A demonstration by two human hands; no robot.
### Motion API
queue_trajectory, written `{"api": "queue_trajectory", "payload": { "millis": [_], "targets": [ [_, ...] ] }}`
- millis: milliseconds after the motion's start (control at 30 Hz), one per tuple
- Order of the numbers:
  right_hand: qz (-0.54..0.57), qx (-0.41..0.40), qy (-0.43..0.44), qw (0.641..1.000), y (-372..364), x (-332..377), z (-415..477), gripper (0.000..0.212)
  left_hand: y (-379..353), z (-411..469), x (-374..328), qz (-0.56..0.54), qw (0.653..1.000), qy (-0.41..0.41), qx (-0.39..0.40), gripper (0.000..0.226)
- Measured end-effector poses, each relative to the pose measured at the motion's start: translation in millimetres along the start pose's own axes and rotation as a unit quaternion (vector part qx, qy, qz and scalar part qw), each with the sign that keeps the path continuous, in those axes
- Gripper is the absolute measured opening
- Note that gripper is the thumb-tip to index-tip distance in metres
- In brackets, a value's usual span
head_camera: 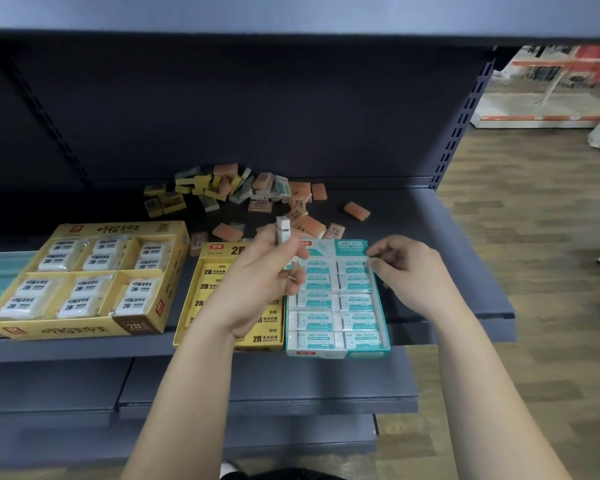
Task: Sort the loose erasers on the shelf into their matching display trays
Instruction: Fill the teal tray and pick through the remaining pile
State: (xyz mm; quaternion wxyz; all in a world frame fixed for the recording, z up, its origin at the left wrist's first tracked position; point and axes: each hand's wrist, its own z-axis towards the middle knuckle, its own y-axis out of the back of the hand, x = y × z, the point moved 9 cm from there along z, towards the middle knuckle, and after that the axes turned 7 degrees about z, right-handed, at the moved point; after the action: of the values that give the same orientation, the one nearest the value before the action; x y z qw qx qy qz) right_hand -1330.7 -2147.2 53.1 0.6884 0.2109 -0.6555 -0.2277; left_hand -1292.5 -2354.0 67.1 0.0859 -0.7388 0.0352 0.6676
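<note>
The left hand [257, 282] is raised over the join between two trays, palm turned towards the camera; its fingers [293, 249] and thumb pinch a white and teal eraser [284, 233], which stands upright and clear of everything below it. The right hand [406, 271] hovers at the far right corner of the teal tray [336, 354]; its fingers are curled with the tips at the tray's edge, just over the top right eraser, but I cannot tell whether they grip anything. The teal tray sits at the front of the shelf [447, 254], packed with two columns of white and teal erasers; touching it on the left is a small yellow tray [219, 251] of yellow erasers marked 2B, partly hidden by the left wrist; further left, a little apart, lies a large yellow tray [77, 329] holding white wrapped erasers in six compartments. Behind the trays, towards the back panel, lies a pile of loose erasers [229, 190], yellow, orange and teal mixed together; several orange ones trail forward to the trays; one orange eraser [356, 211] lies apart on the right. A wooden floor [534, 271] shows beyond the shelf's right end.
</note>
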Motion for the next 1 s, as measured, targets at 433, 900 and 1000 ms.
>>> {"api": "queue_trajectory", "payload": {
  "millis": [433,900,1000],
  "targets": [
    [0.039,0.022,-0.023,0.999,-5,-9,0,0.008,-21,-3,-3,-0.079,0.993,-0.022,0.08,0.032],
    [0.042,0.035,-0.031,0.998,-7,-11,1,0.009,-18,-1,-15,-0.01,0.999,-0.044,0.008,0.018],
    [0.047,0.036,-0.03,0.998,-7,-12,1,0.008,-11,5,-12,0.11,0.992,-0.048,-0.047,0.017]
  ]
}}
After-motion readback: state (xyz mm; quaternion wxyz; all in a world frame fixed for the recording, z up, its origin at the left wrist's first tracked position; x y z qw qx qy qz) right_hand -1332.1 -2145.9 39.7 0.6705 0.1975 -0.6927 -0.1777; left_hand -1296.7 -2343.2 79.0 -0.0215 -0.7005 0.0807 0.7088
